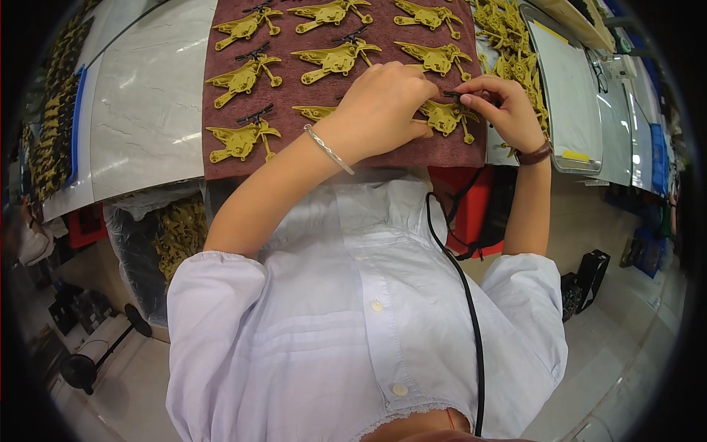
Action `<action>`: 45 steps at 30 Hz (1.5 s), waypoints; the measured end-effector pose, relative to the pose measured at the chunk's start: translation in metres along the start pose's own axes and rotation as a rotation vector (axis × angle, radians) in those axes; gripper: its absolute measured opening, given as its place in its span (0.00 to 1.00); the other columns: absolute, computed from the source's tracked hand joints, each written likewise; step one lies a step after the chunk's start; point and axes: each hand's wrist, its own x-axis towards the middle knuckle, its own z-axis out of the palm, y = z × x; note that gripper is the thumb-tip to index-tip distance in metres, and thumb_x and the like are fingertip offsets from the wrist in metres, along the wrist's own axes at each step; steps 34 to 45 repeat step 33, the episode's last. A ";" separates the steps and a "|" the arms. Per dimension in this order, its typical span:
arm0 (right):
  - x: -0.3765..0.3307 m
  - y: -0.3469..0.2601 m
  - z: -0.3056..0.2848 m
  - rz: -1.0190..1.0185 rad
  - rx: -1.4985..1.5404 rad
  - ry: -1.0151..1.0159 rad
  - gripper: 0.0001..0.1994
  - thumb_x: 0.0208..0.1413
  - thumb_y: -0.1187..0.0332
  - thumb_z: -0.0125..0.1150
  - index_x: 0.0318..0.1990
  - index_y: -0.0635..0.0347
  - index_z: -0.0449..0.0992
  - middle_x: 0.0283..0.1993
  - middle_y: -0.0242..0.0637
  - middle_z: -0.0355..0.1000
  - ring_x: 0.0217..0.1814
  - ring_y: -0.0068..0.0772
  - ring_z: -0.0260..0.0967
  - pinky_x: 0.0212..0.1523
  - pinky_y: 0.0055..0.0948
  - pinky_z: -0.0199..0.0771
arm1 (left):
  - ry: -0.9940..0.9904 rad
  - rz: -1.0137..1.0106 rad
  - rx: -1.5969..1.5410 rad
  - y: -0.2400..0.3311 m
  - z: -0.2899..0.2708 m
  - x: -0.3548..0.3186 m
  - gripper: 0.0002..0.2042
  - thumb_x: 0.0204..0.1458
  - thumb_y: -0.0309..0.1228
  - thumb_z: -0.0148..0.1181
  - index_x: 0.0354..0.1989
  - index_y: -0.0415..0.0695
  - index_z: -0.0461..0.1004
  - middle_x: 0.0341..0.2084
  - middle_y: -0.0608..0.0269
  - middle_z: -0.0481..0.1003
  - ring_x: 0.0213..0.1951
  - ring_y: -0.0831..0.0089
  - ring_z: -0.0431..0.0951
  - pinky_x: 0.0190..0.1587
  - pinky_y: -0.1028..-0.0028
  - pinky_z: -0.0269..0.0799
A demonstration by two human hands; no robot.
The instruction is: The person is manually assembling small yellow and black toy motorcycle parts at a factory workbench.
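Observation:
My right hand [508, 110] pinches a small dark part [451, 94] between thumb and fingertips, just above a yellow moulded part [446, 116] with a pointed tip and a round-ended stem. My left hand [387, 107] reaches in from the left, thumb below and fingers above, gripping the left end of that same yellow part. Its fingertips partly hide the piece. Rows of matching yellow parts [335, 60] lie on a maroon cloth [294, 158]; several in the left and middle rows have thin black pieces [255, 114] at their upper edge. My left forearm covers part of one.
Loose yellow parts [508, 40] are heaped right of the cloth, beside a pale tray [578, 110]. A bag of yellow pieces [180, 239] sits below the table at left. A black cable [468, 295] runs down my front. Red bins [465, 202] stand under the table edge.

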 end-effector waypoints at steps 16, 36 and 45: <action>0.012 0.021 -0.010 0.057 -0.099 -0.139 0.07 0.51 0.72 0.63 0.38 0.62 0.79 0.25 0.27 0.72 0.26 0.13 0.62 0.27 0.16 0.63 | -0.018 -0.062 0.117 0.002 0.021 0.006 0.16 0.34 0.28 0.67 0.37 0.42 0.76 0.34 0.60 0.71 0.41 0.59 0.71 0.44 0.64 0.70; 0.034 0.018 -0.050 0.016 0.301 -0.111 0.23 0.53 0.70 0.60 0.57 0.60 0.64 0.56 0.34 0.62 0.62 0.27 0.55 0.65 0.27 0.50 | 0.139 0.031 0.209 -0.006 -0.004 0.026 0.13 0.42 0.34 0.65 0.37 0.45 0.77 0.34 0.56 0.73 0.40 0.59 0.73 0.44 0.62 0.69; 0.034 0.018 -0.050 0.016 0.301 -0.111 0.23 0.53 0.70 0.60 0.57 0.60 0.64 0.56 0.34 0.62 0.62 0.27 0.55 0.65 0.27 0.50 | 0.139 0.031 0.209 -0.006 -0.004 0.026 0.13 0.42 0.34 0.65 0.37 0.45 0.77 0.34 0.56 0.73 0.40 0.59 0.73 0.44 0.62 0.69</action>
